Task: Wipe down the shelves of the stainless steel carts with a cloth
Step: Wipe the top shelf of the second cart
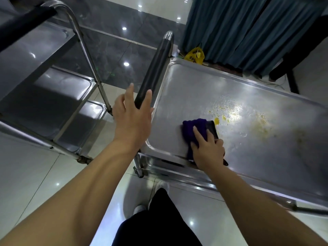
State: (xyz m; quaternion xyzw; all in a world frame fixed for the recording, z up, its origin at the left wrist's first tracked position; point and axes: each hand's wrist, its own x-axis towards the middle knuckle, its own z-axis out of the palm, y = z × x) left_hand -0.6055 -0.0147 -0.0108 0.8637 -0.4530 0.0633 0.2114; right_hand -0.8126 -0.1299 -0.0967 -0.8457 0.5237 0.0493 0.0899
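A stainless steel cart's top shelf [195,86] fills the right half of the view, smeared with yellow residue [223,116] near its middle. My right hand [206,148] presses a dark purple cloth [195,128] flat on the shelf near its front left corner, just short of the yellow smears. My left hand [132,118] hovers with fingers spread at the near end of the cart's black padded handle [154,73]; whether it touches the handle is unclear. A second steel cart [58,86] with several shelves stands to the left.
A yellow plastic bag [194,55] lies on the floor behind the cart, in front of a teal curtain [239,29]. A dark chair leg [292,80] stands at the far right. My legs and white shoes [160,187] are on the glossy tiled floor below.
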